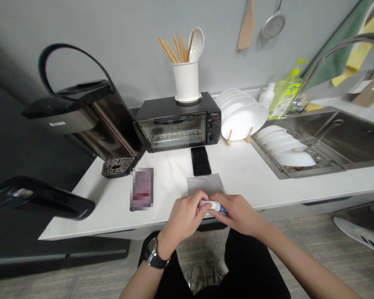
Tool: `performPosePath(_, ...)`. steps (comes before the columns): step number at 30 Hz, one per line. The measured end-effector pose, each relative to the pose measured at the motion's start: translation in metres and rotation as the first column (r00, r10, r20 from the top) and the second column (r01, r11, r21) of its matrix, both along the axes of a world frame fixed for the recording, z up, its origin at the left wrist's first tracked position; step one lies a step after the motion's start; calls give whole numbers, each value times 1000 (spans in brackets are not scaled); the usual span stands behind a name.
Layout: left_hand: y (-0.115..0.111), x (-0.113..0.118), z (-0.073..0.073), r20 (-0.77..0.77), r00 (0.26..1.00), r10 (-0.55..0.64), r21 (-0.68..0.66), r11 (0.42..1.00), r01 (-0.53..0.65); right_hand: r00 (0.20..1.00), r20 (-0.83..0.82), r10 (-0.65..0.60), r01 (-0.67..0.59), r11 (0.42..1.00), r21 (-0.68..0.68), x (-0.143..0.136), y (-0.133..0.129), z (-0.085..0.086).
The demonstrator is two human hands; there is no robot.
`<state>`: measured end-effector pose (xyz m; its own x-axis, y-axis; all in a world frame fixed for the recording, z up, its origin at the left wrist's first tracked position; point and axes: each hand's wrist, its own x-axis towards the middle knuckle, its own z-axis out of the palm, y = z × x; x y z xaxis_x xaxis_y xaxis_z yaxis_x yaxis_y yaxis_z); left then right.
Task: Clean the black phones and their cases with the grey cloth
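Observation:
Both hands meet at the counter's front edge around a small white bottle point(214, 205) with a blue part at its right end. The fingers of my left hand point(187, 214) pinch its white left end. My right hand point(237, 211) grips the bottle near the blue part. Just behind the hands, a grey sheet point(205, 183) lies flat on the white counter point(171, 187), partly covered by my fingers. Beyond the sheet rests a black phone point(201, 161). A purplish packet point(142, 187), blurred out in places, is to the left.
A black toaster oven point(179, 126) carries a white utensil holder point(186, 81). On the left stand a water dispenser point(96, 120) and a dark cylindrical object point(43, 199). Racked plates point(244, 120), a soap bottle point(285, 95) and a sink point(355, 137) with bowls are on the right.

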<state>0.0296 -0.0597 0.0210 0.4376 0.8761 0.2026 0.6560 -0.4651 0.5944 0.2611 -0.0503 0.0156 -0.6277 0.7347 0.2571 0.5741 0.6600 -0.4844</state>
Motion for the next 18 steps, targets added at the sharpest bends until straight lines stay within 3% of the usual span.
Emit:
performPosePath(4,2,25,0,-198,978,-71,93,991,91,986,146,-83,54,979,196,12,-11,-1)
performPosePath(6,2,27,-1,-223,963,-151,142,972,185,987,148,-53,28,985,170,20,-13,0)
performPosePath(9,2,10,2,-210,957,-198,216,946,243,998,68,-15,19,998,-54,41,-15,3)
performPosePath(11,6,-11,8,-93,990,-106,259,958,127,997,-21,-76,69,975,-211,60,-13,4)
performPosePath(13,12,-30,14,-22,998,57,249,967,-50,975,-107,-192,150,937,-317,77,-9,2)
performPosePath(14,16,-36,15,-32,995,91,233,969,-81,960,-144,-242,176,915,-364,83,-8,0)
performPosePath(16,24,-38,11,-119,990,72,174,983,-51,931,-223,-290,155,865,-477,86,-6,-5)
performPosePath(18,33,-31,0,-147,986,72,122,991,-54,885,-345,-311,47,798,-600,78,-6,-10)
